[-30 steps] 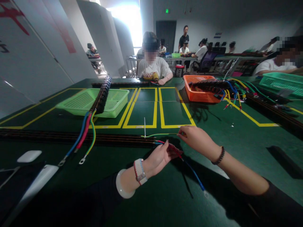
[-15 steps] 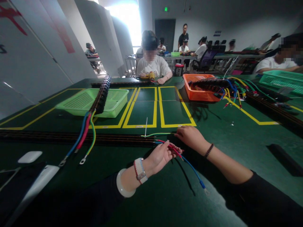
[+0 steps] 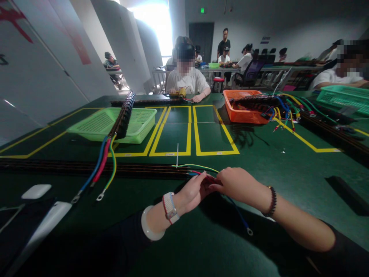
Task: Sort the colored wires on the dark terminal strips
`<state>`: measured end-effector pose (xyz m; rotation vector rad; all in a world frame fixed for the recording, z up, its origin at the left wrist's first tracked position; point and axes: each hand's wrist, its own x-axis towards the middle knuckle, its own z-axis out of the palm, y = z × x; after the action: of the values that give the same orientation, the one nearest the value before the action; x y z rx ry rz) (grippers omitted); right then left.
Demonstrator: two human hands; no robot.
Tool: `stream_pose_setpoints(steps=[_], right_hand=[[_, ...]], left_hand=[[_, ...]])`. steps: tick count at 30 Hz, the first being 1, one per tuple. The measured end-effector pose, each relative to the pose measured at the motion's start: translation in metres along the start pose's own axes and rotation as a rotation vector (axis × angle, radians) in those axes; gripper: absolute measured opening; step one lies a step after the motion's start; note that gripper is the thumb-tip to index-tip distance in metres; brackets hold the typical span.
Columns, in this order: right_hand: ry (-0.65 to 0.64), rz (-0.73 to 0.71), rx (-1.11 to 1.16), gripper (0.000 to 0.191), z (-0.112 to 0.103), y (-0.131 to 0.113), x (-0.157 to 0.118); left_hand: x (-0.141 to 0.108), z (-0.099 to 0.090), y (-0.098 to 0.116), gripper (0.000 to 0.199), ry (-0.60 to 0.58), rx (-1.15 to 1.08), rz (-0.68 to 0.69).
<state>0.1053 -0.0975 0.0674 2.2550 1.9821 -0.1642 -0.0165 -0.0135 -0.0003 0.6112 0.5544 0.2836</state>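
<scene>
At the right end of a long black cable chain (image 3: pixel 138 169), my left hand (image 3: pixel 194 192) is closed around a red wire (image 3: pixel 196 172) and a blue wire (image 3: pixel 238 213). The blue wire runs out below my hands to a ring terminal (image 3: pixel 250 231). My right hand (image 3: pixel 239 186) is pressed against my left fingers, pinching the yellow-green wire (image 3: pixel 207 168), which bends down into its grip. Its fingertips and the wire ends there are hidden. A white cable tie (image 3: pixel 177 156) sticks up from the chain near the wires.
A green basket (image 3: pixel 141 132) carries a cable chain with lugged blue, red and yellow-green cables (image 3: pixel 114 165). An orange basket (image 3: pixel 248 119) of wired chains stands back right. A black strip (image 3: pixel 347 196) lies right, a white case (image 3: pixel 36 191) left. A co-worker (image 3: pixel 187 79) sits opposite.
My right hand has come down and toward me, bringing the yellow-green wire to my left hand, where the hands now meet. My left hand stays in place, its fingers more closed.
</scene>
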Motion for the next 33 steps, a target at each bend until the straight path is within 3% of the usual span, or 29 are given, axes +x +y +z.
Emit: stream_pose_setpoints(steps=[5, 12, 27, 30, 33], right_hand=[[-0.03, -0.016, -0.036, 0.029, 0.007, -0.004, 0.001], [0.137, 0.077, -0.127, 0.032, 0.005, 0.004, 0.006], [0.046, 0.089, -0.025, 0.042, 0.031, 0.022, 0.033], [0.031, 0.075, -0.032, 0.043, 0.026, 0.023, 0.03], [0.108, 0.09, -0.041, 0.049, 0.013, 0.016, 0.018]], left_hand=[[0.002, 0.0, -0.001, 0.022, -0.008, -0.011, 0.0], [-0.004, 0.008, 0.001, 0.027, -0.062, 0.042, 0.022], [-0.006, 0.004, 0.004, 0.032, -0.057, 0.153, 0.016], [-0.005, 0.003, 0.003, 0.033, -0.047, 0.129, 0.019], [-0.005, 0.005, 0.003, 0.028, -0.024, 0.089, 0.013]])
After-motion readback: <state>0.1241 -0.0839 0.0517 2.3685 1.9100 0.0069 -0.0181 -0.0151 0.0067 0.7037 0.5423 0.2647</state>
